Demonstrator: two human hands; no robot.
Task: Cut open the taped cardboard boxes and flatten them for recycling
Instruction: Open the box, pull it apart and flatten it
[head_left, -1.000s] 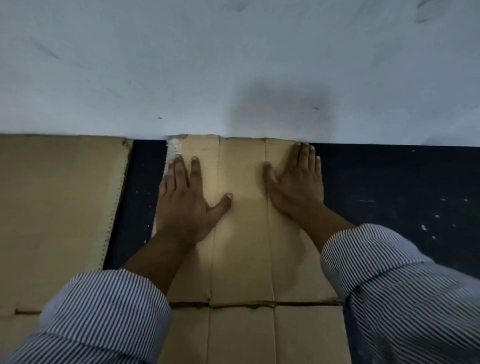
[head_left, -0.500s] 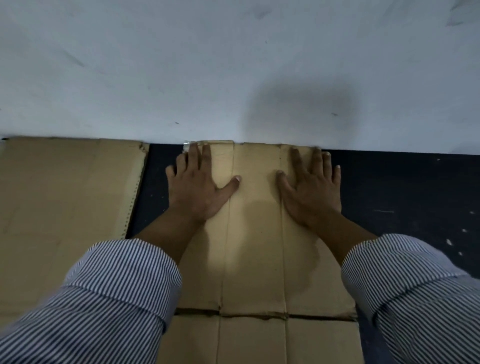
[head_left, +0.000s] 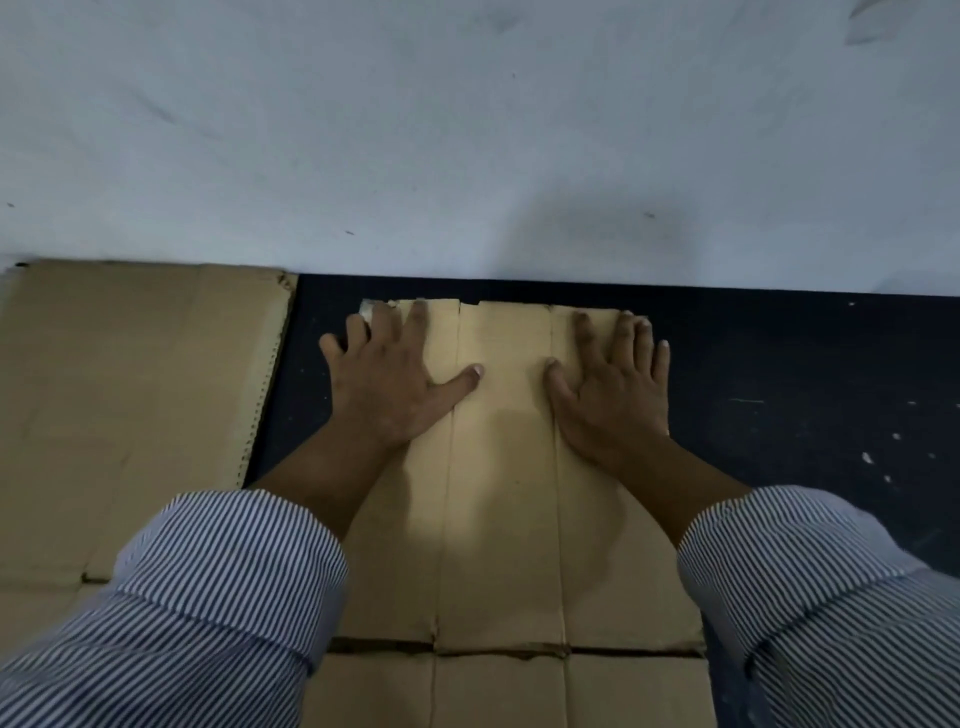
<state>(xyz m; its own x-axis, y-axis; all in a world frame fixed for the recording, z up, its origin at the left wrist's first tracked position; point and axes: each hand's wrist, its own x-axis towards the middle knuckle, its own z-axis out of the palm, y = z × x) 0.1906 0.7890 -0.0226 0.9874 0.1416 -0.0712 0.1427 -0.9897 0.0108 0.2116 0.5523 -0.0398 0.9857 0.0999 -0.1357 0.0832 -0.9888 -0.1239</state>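
While the fingers (head_left: 415, 327) were held straight and spread, the left hand (head_left: 387, 384) and right hand (head_left: 615, 400) were pressed flat on the flattened box (head_left: 501, 519) (its far end near the wall (head_left: 467, 130)), laid on the dark floor (head_left: 779, 364); another sheet (head_left: 130, 405) was seen beside it.

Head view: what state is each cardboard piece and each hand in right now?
Creased brown cardboard box, centre: flattened, lying on dark floor.
Second brown cardboard piece, left: flat, untouched.
Left hand: open, flat on the box.
Right hand: open, flat on the box.
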